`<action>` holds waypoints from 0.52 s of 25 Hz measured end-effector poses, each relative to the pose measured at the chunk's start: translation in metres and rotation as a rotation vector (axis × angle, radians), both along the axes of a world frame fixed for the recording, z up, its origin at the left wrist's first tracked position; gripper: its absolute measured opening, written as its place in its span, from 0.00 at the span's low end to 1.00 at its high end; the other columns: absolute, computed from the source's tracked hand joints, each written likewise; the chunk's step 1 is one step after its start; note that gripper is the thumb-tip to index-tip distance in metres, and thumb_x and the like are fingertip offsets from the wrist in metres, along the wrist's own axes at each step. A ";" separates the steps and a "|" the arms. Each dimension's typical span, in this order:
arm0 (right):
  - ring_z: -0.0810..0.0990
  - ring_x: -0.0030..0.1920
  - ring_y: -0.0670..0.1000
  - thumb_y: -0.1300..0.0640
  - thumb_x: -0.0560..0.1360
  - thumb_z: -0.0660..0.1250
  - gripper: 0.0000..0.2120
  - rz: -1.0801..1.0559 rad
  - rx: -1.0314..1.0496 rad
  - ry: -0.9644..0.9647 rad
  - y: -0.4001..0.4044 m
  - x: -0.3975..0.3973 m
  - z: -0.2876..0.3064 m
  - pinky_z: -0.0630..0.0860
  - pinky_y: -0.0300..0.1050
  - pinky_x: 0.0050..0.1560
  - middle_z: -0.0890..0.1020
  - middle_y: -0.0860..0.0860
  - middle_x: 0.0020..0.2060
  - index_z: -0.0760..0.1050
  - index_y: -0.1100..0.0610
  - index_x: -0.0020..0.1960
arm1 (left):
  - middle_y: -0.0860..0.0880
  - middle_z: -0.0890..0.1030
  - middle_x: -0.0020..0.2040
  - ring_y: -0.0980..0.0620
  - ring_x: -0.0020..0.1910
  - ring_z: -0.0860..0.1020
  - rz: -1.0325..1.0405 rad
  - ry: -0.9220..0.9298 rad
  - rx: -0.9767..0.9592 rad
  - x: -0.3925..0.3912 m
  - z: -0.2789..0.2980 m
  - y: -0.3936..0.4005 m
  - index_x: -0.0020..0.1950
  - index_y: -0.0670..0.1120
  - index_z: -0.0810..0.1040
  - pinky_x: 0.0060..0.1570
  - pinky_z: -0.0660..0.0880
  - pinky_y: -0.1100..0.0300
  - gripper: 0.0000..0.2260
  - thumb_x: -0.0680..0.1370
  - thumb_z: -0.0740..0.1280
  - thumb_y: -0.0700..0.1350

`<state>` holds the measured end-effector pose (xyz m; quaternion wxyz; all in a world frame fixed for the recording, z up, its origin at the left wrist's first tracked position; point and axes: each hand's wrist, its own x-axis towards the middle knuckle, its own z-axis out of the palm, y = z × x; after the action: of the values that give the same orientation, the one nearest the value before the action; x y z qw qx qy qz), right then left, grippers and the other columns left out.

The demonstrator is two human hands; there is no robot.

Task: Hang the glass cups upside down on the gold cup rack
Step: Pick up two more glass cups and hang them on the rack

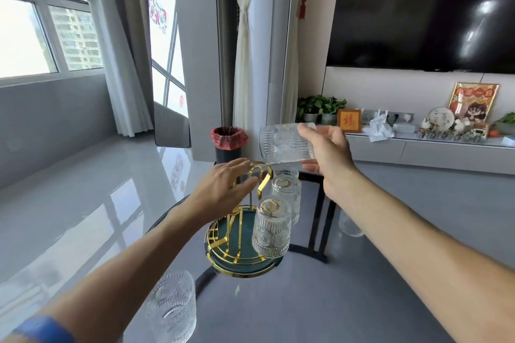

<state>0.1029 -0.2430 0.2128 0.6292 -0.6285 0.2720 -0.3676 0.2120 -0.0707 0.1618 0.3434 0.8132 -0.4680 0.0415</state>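
Ribbed glass cups and a gold wire rack on a grey round table.
Right hand [326,153] grips a ridged clear cup [284,143] sideways, at one o'clock above the gold cup rack [250,203]; left hand [223,189] hovers spread over its looped top. Two embossed cups [271,227] hang inverted at the rack's three o'clock side; another upright cup [172,312] stands at seven o'clock.

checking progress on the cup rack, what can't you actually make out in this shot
Head view only:
- Left hand covers the upper left of the gold cup rack; whether it grips the rack or a cup hangs there is hidden.
- The hung cups overlap; the count behind the front one is unclear.
- The cup in the right hand is motion-blurred, its base behind the fingers.
- The bottom edge cuts off the near cup.
- The right forearm partly hides another cup.
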 end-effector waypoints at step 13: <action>0.76 0.47 0.50 0.58 0.60 0.77 0.19 0.045 -0.443 0.435 -0.025 0.086 -0.010 0.80 0.51 0.43 0.77 0.49 0.50 0.72 0.51 0.46 | 0.53 0.66 0.75 0.51 0.75 0.62 -0.037 -0.150 0.041 0.021 -0.020 0.005 0.77 0.53 0.63 0.72 0.60 0.45 0.27 0.78 0.57 0.55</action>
<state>0.1885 -0.2682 0.2028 0.4120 -0.8201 0.2995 -0.2608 0.2327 -0.0662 0.1416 0.2916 0.8059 -0.5080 0.0864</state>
